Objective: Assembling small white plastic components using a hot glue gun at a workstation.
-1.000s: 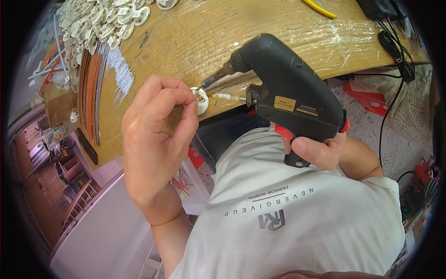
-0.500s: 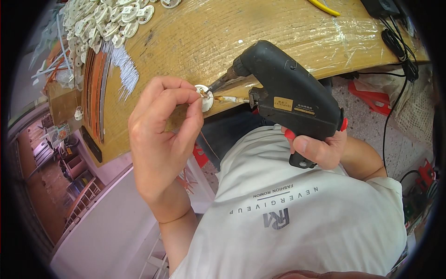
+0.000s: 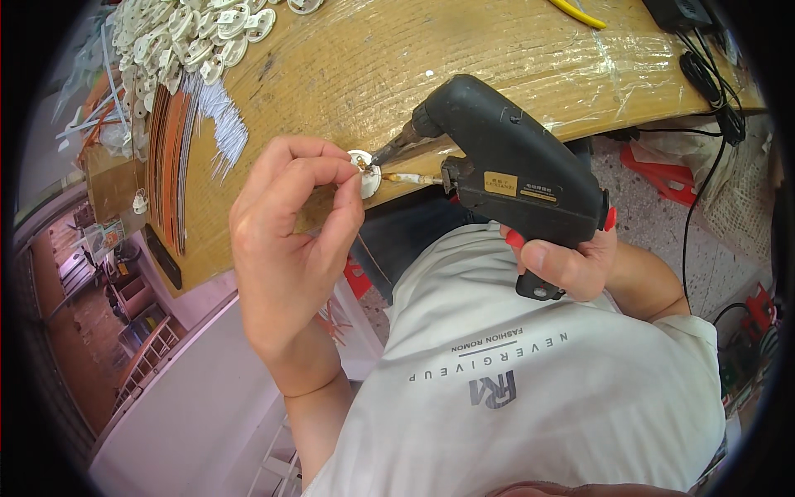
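Broadly, a yellow-brown wood-grained counter under glossy clear film spans the upper view; below its right part lie a speckled grey floor and a red plastic stool. At the counter's near edge is a small round white plastic disc with brass-coloured fittings. The left hand meets it from the left, fingers pinched together at the disc's side (whether they grip the disc itself or something finer cannot be told). The right hand is clenched around the handle of a black pistol-shaped plastic soldering tool, near its red trigger. From the tool, a dark tapered metal nozzle and a pale brown-stained rod both point at the disc; contact cannot be made out. The left fingertips cover part of the disc, and the tool's body hides part of the counter's edge. At the upper left, a heap of similar white round parts adjoins a sheaf of long brown and grey strips and a spread of short white wires. At the upper right are a yellow tube and coiled black cables.
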The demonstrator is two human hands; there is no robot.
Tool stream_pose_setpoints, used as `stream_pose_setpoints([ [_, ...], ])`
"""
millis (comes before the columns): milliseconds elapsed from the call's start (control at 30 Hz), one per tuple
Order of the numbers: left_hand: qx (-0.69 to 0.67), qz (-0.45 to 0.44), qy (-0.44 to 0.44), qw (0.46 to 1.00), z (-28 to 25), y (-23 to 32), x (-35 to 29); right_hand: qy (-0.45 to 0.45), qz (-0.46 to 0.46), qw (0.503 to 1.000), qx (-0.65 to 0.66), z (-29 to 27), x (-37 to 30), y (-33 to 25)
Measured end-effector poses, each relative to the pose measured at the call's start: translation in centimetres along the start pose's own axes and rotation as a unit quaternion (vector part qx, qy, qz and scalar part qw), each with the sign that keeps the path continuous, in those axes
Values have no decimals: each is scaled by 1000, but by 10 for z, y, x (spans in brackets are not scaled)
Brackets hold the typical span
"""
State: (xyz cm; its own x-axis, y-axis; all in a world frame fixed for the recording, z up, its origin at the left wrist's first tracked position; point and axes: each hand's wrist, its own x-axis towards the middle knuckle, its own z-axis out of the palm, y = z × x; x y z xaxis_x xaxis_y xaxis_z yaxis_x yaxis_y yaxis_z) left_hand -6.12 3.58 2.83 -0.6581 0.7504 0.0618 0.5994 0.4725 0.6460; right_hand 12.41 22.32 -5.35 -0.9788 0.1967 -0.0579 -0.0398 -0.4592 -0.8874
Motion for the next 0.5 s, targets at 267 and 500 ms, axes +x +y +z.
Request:
stream_pose_setpoints([
  [267,7,13,4,1000,0,-1,0,-5,-4,1000,-7,0,0,-1],
  [500,1,22,13,1000,2,-3,-1,-7,-23,999,-24,-1,0,0],
])
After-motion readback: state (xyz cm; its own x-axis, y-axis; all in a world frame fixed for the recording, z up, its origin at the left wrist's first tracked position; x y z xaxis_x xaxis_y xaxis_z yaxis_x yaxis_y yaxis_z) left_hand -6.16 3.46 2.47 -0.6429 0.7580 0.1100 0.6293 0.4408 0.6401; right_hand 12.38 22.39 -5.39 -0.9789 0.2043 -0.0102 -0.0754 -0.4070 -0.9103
